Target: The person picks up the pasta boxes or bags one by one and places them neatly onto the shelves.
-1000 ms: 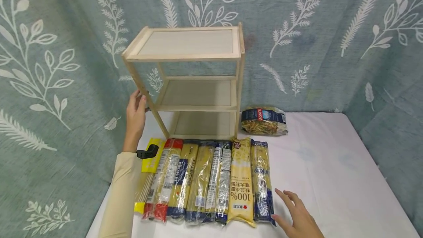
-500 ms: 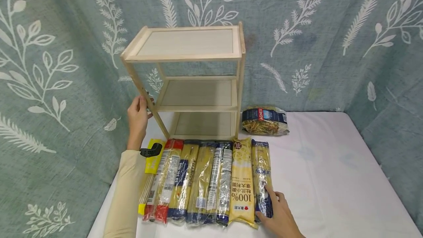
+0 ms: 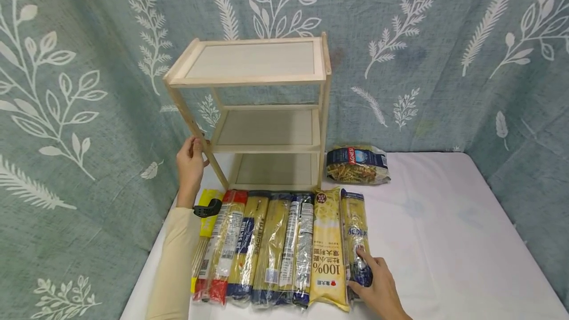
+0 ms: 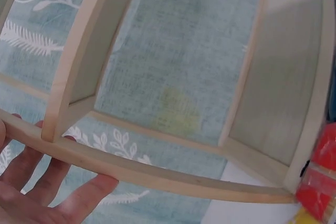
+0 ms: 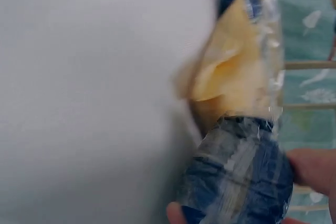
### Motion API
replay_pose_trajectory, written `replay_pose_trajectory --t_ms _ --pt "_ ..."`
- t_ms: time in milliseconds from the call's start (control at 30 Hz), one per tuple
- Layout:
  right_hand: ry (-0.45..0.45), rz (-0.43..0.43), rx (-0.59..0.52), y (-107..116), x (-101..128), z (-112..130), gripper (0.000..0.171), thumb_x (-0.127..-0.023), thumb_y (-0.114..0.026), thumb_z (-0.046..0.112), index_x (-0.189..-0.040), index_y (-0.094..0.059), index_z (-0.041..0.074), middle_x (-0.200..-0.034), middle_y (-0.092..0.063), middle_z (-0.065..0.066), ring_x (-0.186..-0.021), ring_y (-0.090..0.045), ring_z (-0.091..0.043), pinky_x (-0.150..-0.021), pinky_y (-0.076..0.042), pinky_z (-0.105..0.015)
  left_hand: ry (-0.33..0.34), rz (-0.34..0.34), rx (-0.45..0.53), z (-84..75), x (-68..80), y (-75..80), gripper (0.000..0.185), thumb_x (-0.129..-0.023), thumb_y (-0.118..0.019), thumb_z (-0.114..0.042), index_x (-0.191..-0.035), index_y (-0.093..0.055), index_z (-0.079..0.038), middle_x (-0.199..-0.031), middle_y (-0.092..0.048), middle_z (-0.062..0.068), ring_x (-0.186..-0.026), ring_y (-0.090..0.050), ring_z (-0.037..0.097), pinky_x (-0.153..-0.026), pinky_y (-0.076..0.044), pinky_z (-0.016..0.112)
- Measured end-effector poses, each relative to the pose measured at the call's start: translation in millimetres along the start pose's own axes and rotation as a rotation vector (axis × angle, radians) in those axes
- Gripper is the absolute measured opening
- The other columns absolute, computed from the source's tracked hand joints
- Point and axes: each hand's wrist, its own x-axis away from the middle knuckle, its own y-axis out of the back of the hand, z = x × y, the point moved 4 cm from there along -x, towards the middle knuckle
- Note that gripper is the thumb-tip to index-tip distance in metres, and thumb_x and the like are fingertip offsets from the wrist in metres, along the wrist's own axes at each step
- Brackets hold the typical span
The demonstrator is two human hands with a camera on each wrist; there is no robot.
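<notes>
We seem to be at a staged tabletop set, not a lived-in room. A teal leaf-print curtain (image 3: 444, 38) hangs all round beyond both hands, closing off the background. Beneath the hands lies a plain white table (image 3: 444, 241). Ahead of the left hand stands a bare wooden shelf rack (image 3: 253, 107).

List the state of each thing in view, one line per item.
Wooden shelf rack: upright, all three shelves bare.
Left hand: grips the rack's front left leg.
Right hand: grips the rightmost spaghetti pack.
Other spaghetti packs: sealed, lying flat side by side.
Agnesi pasta bag: sealed, lying beside the rack.
</notes>
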Motion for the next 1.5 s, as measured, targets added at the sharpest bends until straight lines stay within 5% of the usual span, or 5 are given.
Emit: replay_pose_trajectory --t_ms 267,733,967,1267,1500 --pt "0.029 -0.015 -0.037 38 6 26 0.071 -0.068 -0.085 0.016 -0.132 -0.055 0.007 -0.107 -0.055 -0.016 -0.096 -0.056 -0.034 -0.078 -0.048 -0.055 0.014 -0.012 -0.025 14.9 -2.6 0.2 0.036 -0.102 -0.041 -0.023 -0.129 -0.055 -0.003 -0.115 -0.061 0.022 -0.104 -0.057 0.027 -0.069 -0.056 0.034" --pt "0.344 -0.274 0.032 115 -1 90 0.063 -0.069 -0.081 0.005 -0.128 -0.058 0.003 -0.105 -0.058 -0.016 -0.09 -0.057 -0.03 -0.067 -0.045 -0.043 -0.016 -0.086 -0.036 30.2 -10.2 -0.1 0.04 -0.1 -0.043 -0.036 -0.126 -0.059 -0.011 -0.111 -0.064 0.016 -0.099 -0.057 0.019 -0.062 -0.056 0.028" --pt "0.388 -0.32 0.018 138 -6 105 0.06 -0.073 -0.078 0.004 -0.129 -0.058 0.003 -0.107 -0.058 -0.018 -0.096 -0.055 -0.033 -0.071 -0.045 -0.049 0.001 -0.078 -0.059 31.9 -9.0 -0.6 0.041 -0.1 -0.041 -0.036 -0.129 -0.057 -0.011 -0.115 -0.063 0.015 -0.107 -0.056 0.023 -0.071 -0.055 0.045" --pt "0.417 -0.345 -0.029 161 -15 125 0.057 -0.076 -0.076 0.005 -0.13 -0.057 0.004 -0.111 -0.057 -0.019 -0.106 -0.051 -0.037 -0.075 -0.042 -0.053 -0.004 -0.06 -0.038 14.3 -3.2 -0.7 0.037 -0.101 -0.042 -0.026 -0.127 -0.057 -0.004 -0.114 -0.063 0.02 -0.104 -0.057 0.025 -0.067 -0.057 0.037" --pt "0.46 -0.359 -0.084 180 -19 146 0.056 -0.077 -0.075 0.002 -0.13 -0.057 0.005 -0.119 -0.057 -0.02 -0.115 -0.047 -0.038 -0.083 -0.039 -0.057 -0.014 -0.081 -0.051 32.3 -8.7 -0.7 0.04 -0.1 -0.042 -0.033 -0.128 -0.058 -0.01 -0.114 -0.064 0.016 -0.103 -0.058 0.023 -0.068 -0.055 0.039"
